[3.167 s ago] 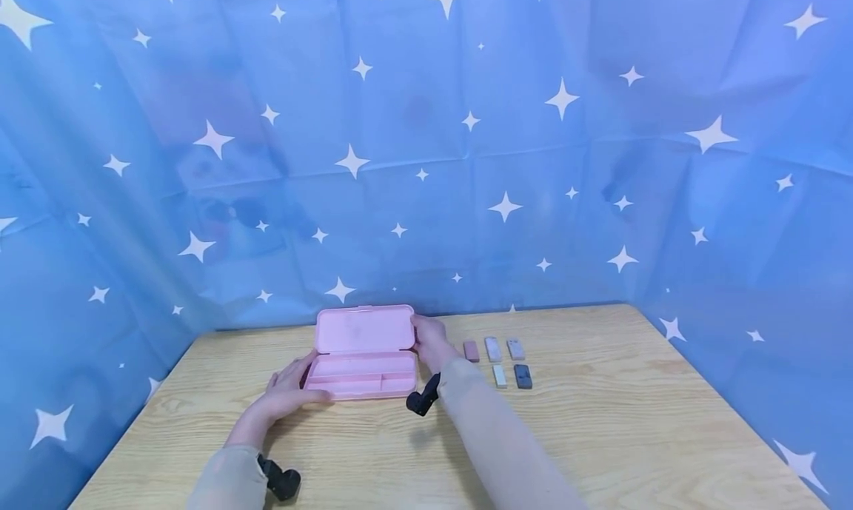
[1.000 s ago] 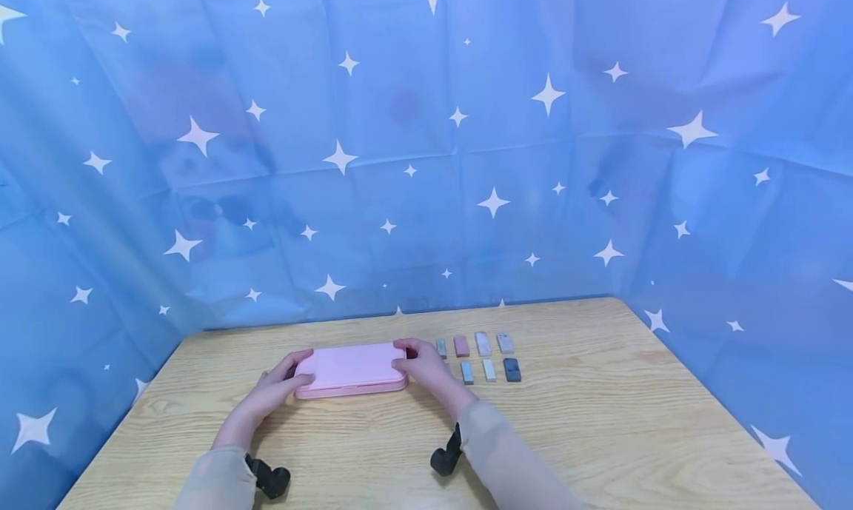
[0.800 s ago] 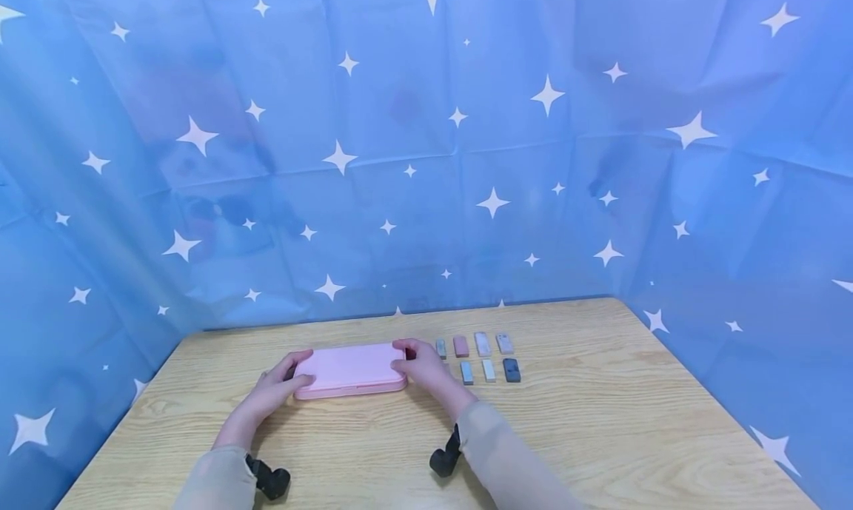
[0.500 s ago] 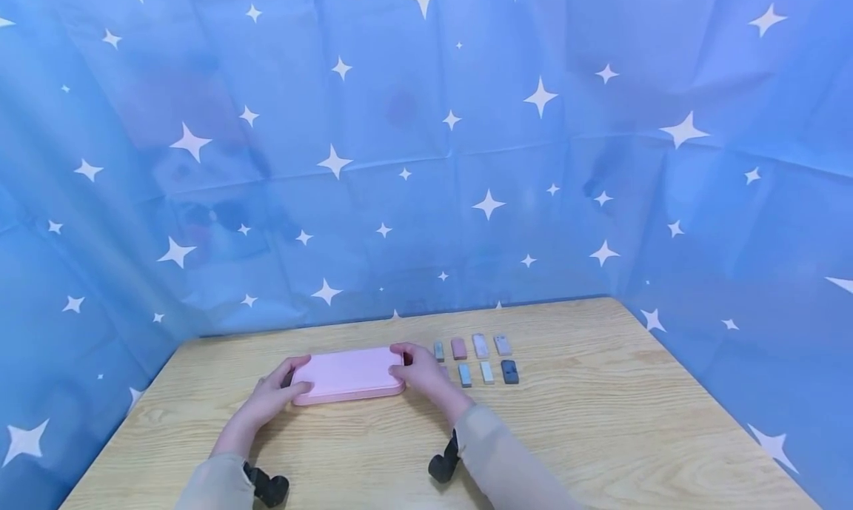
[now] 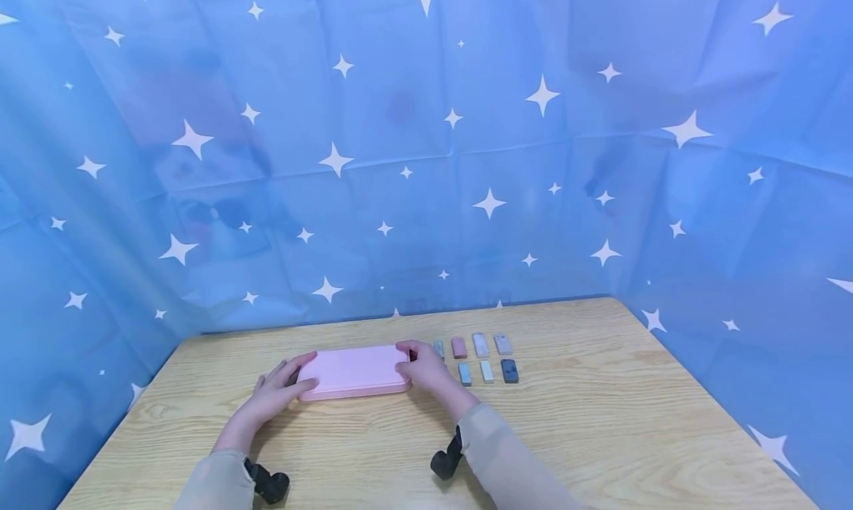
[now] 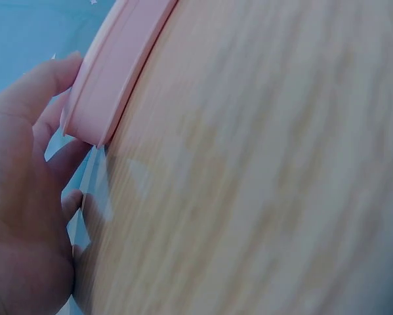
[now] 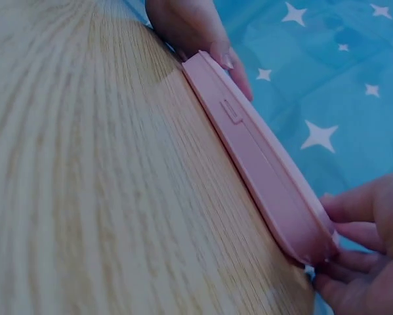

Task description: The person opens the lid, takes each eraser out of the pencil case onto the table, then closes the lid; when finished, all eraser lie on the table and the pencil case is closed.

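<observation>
A pink pencil case [image 5: 356, 369] lies on the table with its lid down, its plain long side and small front catch showing in the right wrist view. My left hand [image 5: 269, 393] grips its left end, thumb at the near corner and fingers at the far one. In the left wrist view that hand [image 6: 25, 170] has its thumb tip at the lid's edge and fingers round the end. Across from it, my right hand [image 5: 426, 369] holds the right end between thumb and fingers. The right wrist view shows those fingers [image 7: 353, 203] curled about the corner.
Right of the case, small rectangular blocks lie in two rows, among them a pink one [image 5: 459, 348], a light blue one [image 5: 465, 374] and a dark one [image 5: 509, 371]. The wooden table [image 5: 600, 428] ends at a blue star-patterned curtain [image 5: 426, 140].
The pencil case's lid stood up earlier, showing its compartments; it is now down. Both hands have shifted onto the case's ends, and over the last half second the case slid slightly right.
</observation>
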`<action>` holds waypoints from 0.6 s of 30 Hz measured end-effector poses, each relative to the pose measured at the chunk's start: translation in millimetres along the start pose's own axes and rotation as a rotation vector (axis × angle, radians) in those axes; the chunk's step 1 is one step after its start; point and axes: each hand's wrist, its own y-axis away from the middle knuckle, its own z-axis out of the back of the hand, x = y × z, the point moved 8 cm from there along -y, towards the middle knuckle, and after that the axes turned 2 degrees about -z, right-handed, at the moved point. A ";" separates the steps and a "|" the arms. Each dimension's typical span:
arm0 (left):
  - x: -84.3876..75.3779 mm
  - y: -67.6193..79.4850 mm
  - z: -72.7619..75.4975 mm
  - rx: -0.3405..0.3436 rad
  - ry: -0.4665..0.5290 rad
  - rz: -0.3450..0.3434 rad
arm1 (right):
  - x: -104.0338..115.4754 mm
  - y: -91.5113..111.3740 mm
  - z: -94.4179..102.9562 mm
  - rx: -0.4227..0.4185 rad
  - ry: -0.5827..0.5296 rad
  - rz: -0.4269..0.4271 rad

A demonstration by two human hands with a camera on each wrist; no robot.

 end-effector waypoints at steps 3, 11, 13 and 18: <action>1.3 0.6 -0.3 0.004 -0.005 -0.002 | -0.7 -0.1 -0.6 0.002 -0.009 -0.009; 0.0 -0.2 3.0 0.000 0.092 0.009 | 3.9 -1.4 6.2 -0.018 -0.061 -0.002; -1.2 0.7 7.3 -0.019 0.169 0.001 | 9.5 -0.7 13.6 -0.023 -0.079 0.020; -4.4 7.3 37.0 -0.150 0.238 -0.059 | 26.0 3.3 41.5 -0.006 -0.022 0.099</action>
